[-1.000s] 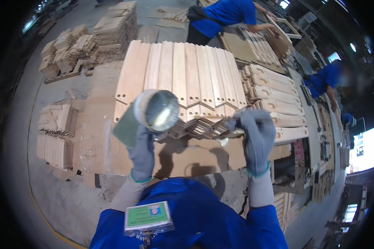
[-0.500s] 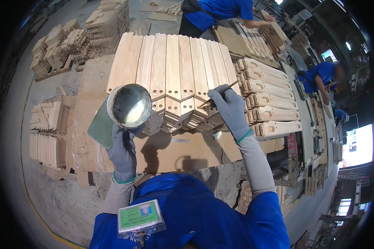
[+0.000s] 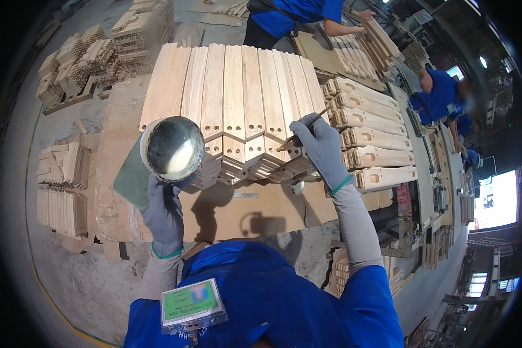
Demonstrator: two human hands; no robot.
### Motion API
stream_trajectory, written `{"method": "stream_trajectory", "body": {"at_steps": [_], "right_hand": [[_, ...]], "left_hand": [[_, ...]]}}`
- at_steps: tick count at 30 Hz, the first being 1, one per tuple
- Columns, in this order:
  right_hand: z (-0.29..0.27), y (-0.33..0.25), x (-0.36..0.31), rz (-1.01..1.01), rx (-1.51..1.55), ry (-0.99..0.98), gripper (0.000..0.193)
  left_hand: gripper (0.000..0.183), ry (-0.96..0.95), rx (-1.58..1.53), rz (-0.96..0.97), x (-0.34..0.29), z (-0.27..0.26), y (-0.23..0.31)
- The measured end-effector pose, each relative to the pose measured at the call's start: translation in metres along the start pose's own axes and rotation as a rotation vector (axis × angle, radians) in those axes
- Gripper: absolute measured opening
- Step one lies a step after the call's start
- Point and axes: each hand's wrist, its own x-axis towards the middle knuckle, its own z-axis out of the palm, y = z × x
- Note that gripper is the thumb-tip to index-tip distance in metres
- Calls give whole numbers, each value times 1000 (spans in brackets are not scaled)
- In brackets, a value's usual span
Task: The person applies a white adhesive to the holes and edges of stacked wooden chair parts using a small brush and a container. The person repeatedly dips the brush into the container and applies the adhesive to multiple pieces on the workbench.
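Observation:
My gloved left hand [image 3: 165, 217] grips a round cup [image 3: 173, 149] with whitish liquid inside and a streaked rim. Beside the cup, a flat green sheet [image 3: 132, 180] sticks out on the left; whether my fingers hold it too, I cannot tell. My gloved right hand [image 3: 321, 145] pinches a thin brown stick [image 3: 286, 144]. Its lower tip is at the holed end of one pale wooden piece, by the drilled holes. The wooden pieces [image 3: 233, 87] lie side by side in a layered stack, their angled ends toward me, several with paired holes.
Slotted wooden parts [image 3: 380, 139] are piled right of the stack. Cardboard [image 3: 238, 217] lies beneath it. More wood piles [image 3: 64, 209] stand on the left and far left [image 3: 139, 35]. One co-worker [image 3: 284, 23] handles wood at the back, another [image 3: 441, 95] is at the right.
The view has shifted slightly, moving the stack and cup a little left. The stick tip stays by the holes. The co-worker at the right has changed posture; the back one's hands have moved.

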Motion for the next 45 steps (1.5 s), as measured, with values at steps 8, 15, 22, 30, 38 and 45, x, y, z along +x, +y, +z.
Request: {"method": "stream_trajectory", "body": {"at_steps": [8, 15, 22, 30, 38, 45], "right_hand": [[-1, -8, -6, -38, -85, -11, 23], [-9, -25, -7, 40, 4, 68, 23], [8, -7, 0, -42, 23, -28, 25], [8, -9, 0, -94, -80, -30, 24], [-1, -12, -7, -73, 10, 0, 22], [-33, -84, -56, -132, 693, 113, 8]], "left_hand": [[34, -38, 28, -5, -1, -11, -2], [34, -63, 32, 31, -3, -7, 1], [34, -5, 133, 19, -5, -15, 3], [34, -70, 215, 53, -6, -31, 1], [35, -99, 119, 23, -8, -23, -4], [32, -243, 601, 180, -16, 5, 2]]}}
